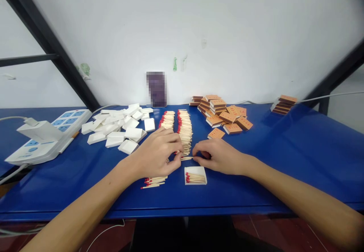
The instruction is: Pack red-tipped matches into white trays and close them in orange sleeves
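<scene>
A few slim wooden matches with red heads [187, 158] lie between the two hands, at the near end of a long row of pale matches [185, 128]. The left hand's [159, 149] thumb and forefinger stand narrowly parted at the heads; the right hand's [217, 155] meet at the bare ends. Whether either set of fingers truly grips, I cannot tell. Working from both ends probably keeps the sticks level.

The matches look straight and unburnt, heads all leftward, an order that likely suits taking them in bunches. Just in front, a shallow white cardboard tray [195, 169] holds more, heads the same way, presumably placed there for easy reach.

Left of the long row runs a second match row [167, 120], partly hidden by the left hand; loose matches [155, 181] lie nearer. Farther out on the blue worktop [270, 157], a heap of white cardboard trays [133, 133] sits left and a pile of orange-brown matchboxes [232, 128] right, seemingly sorted by kind.
</scene>
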### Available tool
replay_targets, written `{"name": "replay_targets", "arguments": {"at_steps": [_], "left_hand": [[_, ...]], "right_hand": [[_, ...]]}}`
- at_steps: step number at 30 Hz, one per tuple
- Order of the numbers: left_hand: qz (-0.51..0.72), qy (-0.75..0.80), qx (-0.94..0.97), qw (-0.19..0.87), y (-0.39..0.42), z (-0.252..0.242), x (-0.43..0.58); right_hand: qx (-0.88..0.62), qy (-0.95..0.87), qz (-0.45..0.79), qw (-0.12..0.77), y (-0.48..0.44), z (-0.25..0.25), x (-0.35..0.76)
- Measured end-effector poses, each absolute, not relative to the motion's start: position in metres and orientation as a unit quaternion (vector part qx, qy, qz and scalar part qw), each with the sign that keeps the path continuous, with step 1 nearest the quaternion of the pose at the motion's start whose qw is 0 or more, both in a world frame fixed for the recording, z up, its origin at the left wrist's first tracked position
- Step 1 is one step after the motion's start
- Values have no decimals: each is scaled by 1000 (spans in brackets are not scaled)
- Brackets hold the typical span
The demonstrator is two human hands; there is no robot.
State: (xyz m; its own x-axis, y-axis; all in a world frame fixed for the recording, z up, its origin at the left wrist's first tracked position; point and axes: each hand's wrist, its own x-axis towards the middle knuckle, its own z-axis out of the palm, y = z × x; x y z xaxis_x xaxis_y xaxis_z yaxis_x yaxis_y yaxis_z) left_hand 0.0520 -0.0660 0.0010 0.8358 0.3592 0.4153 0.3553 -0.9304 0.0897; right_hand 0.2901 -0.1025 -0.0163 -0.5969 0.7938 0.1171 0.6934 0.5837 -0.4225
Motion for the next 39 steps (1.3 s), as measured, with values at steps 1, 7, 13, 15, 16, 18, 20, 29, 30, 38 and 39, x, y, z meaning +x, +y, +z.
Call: {"name": "replay_targets", "arguments": {"at_steps": [1, 7, 13, 15, 16, 18, 20, 29, 30, 38, 39], "left_hand": [[203, 185, 962, 5, -67, 2, 51], [132, 191, 973, -4, -71, 6, 49], [106, 203, 973, -3, -72, 7, 49], [105, 200, 974, -5, -72, 6, 49], [107, 198, 974, -7, -72, 6, 49], [109, 195, 975, -12, -72, 5, 49], [103, 197, 975, -15, -72, 5, 49], [72, 203, 977, 8, -75, 10, 49], [70, 203, 977, 8, -75, 10, 49], [63, 203, 977, 19, -74, 8, 49], [61, 205, 977, 21, -74, 8, 49]], "right_hand": [[-425, -877, 170, 146, -102, -17, 290], [-433, -874, 170, 143, -101, -20, 290], [-435, -870, 176, 151, -102, -22, 286], [-441, -867, 173, 153, -103, -22, 285], [-444, -866, 172, 153, -103, -23, 285], [-446, -866, 170, 152, -102, -23, 285], [-436, -870, 171, 152, -102, -24, 286], [-368, -900, 185, 140, -102, -20, 292], [-367, -902, 183, 133, -102, -19, 292], [-350, -910, 174, 135, -103, -20, 293], [-349, -911, 175, 136, -103, -20, 293]]}}
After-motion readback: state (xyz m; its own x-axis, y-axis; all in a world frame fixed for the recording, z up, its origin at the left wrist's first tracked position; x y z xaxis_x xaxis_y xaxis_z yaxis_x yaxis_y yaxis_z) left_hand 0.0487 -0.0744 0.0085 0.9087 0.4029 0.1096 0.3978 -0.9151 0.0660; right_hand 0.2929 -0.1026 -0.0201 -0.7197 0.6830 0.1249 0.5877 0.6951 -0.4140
